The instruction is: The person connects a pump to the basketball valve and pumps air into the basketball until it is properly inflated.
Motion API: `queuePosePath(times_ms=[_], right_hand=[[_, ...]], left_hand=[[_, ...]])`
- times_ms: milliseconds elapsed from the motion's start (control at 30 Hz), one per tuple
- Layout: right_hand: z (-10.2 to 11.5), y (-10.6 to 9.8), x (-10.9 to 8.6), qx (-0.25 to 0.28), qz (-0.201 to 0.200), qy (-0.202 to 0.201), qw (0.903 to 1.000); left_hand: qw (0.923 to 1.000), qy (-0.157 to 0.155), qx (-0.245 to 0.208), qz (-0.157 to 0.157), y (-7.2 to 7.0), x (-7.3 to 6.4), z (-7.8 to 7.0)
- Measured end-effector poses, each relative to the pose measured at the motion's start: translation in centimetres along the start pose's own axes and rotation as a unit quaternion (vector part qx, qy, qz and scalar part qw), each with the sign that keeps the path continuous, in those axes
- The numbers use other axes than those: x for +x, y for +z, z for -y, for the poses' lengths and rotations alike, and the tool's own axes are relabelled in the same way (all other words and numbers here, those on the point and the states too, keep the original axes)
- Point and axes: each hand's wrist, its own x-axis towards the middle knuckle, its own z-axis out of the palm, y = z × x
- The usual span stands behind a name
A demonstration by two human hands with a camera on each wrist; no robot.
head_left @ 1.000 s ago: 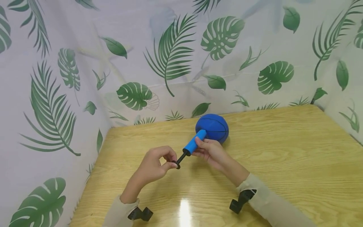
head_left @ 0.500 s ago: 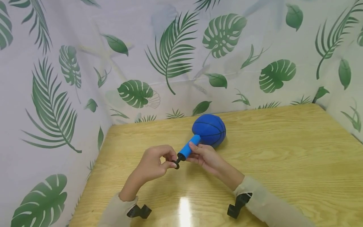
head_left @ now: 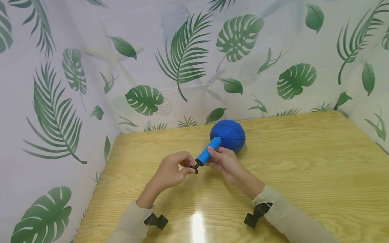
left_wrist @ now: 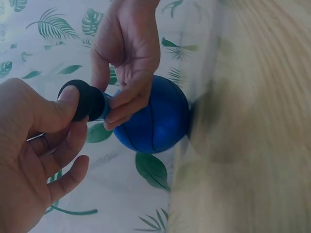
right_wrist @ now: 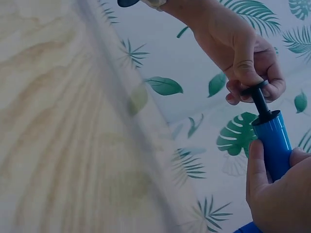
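Observation:
A blue hand pump (head_left: 209,150) slants over the table, its far end against a blue ball (head_left: 232,133) with black seam lines. My right hand (head_left: 226,163) grips the pump's barrel (right_wrist: 273,145) between thumb and fingers. With thumb and fingertips my left hand (head_left: 173,170) pinches the black handle (left_wrist: 82,99) at the pump's near end. A short length of black rod (right_wrist: 261,103) shows between handle and barrel in the right wrist view. The ball sits on the table, and the spot where the pump meets it is hidden in the left wrist view by my right hand.
The wood-grain table (head_left: 304,162) reaches back to a white cloth (head_left: 194,60) printed with green leaves, which also hangs at the left and right. Black camera mounts (head_left: 258,214) sit on both wrists, over beige sleeves (head_left: 291,216).
The rod slid mostly into the barrel half a second ago and shows slightly longer now. Both hands, the pump and the ball shifted toward me, then back away. The ball also rolled a little.

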Motion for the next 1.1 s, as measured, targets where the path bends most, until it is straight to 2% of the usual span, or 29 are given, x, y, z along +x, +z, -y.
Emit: queuePosePath(times_ms=[133,367,467,733,867,1100], right_hand=[[1.4,-1.1,0.1,0.0,-0.021,-0.016,0.9996],[2.6,-2.6,0.4,0.009,-0.041,-0.025,0.9988],[2.2,-2.3,0.4,-0.011,-0.029,-0.022,0.9993],[0.0,0.1,-0.2,-0.032,-0.004,-0.004,0.9995],[-0.5,0.9,-0.6,-0.021,-0.003,0.007,0.9998],[-0.2,0.7,-0.6,0.001,0.002,0.016,0.9999]], left_hand=[[0.9998,0.017,-0.011,0.006,-0.3,0.6,-0.8],[0.9991,0.01,-0.039,0.016,-1.3,-0.2,-1.0],[0.9991,0.0,-0.04,0.013,-1.4,-0.4,-0.8],[0.9999,-0.004,-0.002,0.012,-0.6,0.0,-0.4],[0.9999,-0.014,-0.002,0.006,-0.5,0.1,-0.4],[0.9999,0.003,-0.006,0.01,-0.8,-0.2,-0.7]])
